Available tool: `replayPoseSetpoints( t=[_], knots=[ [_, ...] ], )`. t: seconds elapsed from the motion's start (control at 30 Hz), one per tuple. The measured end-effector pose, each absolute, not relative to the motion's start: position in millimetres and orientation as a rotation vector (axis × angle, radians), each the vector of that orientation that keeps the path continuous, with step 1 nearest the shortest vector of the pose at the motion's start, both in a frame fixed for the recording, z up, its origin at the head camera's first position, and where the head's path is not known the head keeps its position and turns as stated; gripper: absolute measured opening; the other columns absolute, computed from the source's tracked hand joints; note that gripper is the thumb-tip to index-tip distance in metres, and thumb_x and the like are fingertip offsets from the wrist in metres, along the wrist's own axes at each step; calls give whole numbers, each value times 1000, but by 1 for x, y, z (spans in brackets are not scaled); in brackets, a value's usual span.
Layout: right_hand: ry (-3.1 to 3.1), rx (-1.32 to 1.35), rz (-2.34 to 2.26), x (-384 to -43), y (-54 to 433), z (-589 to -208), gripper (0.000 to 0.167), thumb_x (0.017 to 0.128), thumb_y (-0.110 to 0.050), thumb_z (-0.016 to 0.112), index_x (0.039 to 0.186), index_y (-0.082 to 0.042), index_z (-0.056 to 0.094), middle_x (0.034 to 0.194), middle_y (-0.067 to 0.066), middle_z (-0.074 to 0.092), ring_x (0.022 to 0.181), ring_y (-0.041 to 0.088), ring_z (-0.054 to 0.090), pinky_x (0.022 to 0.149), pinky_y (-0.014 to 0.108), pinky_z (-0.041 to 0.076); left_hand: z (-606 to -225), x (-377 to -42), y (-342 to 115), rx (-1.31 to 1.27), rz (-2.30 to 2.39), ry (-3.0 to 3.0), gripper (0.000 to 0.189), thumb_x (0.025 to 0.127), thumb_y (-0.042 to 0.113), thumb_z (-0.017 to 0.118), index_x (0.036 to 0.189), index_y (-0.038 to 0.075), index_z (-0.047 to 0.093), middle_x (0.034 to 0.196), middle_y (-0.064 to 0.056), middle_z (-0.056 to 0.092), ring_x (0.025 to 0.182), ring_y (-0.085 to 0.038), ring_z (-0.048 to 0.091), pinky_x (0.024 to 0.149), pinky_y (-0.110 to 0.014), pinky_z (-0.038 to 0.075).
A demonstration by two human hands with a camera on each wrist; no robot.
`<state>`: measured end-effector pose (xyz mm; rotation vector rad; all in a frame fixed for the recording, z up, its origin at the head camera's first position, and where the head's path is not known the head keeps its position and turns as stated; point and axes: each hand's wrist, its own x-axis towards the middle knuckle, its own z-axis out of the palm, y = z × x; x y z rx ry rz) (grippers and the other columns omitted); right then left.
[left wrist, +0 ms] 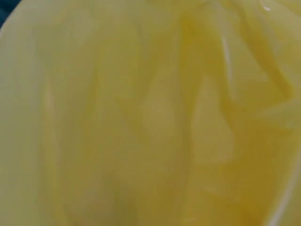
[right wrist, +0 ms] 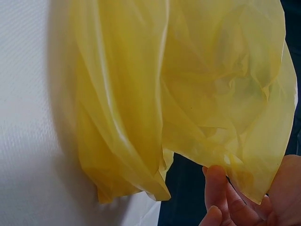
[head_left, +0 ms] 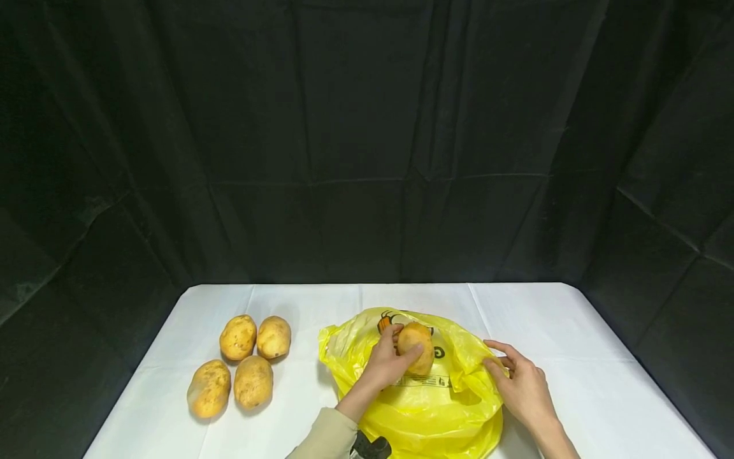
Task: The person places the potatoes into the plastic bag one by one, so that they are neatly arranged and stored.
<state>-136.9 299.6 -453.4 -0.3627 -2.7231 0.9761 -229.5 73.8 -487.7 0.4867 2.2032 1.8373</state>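
Note:
A yellow plastic bag stands with its mouth spread on the white table. Over that opening my left hand grips a potato, thumb on the near side and fingers on the far left side. My right hand pinches the bag's right rim between thumb and fingers. Close up in the right wrist view, the fingers bear on the edge of the yellow film. Only blurred yellow film fills the left wrist view, hiding the left hand there.
Several potatoes lie grouped on the left part of the white table. Behind and at both sides hangs a black cloth. A dark device is strapped at my left wrist, beside the beige sleeve.

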Motion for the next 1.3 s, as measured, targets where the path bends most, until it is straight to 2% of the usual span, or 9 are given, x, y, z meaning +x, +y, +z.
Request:
replayPoseSetpoints(
  t=[0.2,0.77,1.13,1.3],
  knots=[
    [-2731,-371,980,-136,301,-452,36,98,-18,61,132,-7,57,104,18,70,58,18,43,54,28,33,-488,-231,81,458,1872,2184,61,93,26,69,139,-2,40,123,-17,56,100,-27,62,79,-39,54],
    [-2741,-383,990,-136,301,-451,37,98,-17,62,133,-7,57,104,19,70,62,18,45,56,29,34,-490,-237,95,365,1840,2333,59,91,34,70,135,3,45,116,-13,57,101,-27,59,82,-42,51],
    [-2749,-396,964,-136,302,-450,37,98,-19,60,134,-9,57,104,18,71,59,17,44,56,29,34,-493,-240,101,391,1734,2485,58,92,35,66,134,-2,48,118,-16,56,109,-34,53,89,-46,47],
    [-2763,-411,975,-139,302,-451,38,98,-18,60,134,-8,56,105,19,70,59,18,42,54,28,33,-493,-240,98,391,1714,2505,61,93,36,64,136,-4,47,126,-20,54,117,-37,51,95,-48,44]
  ],
)
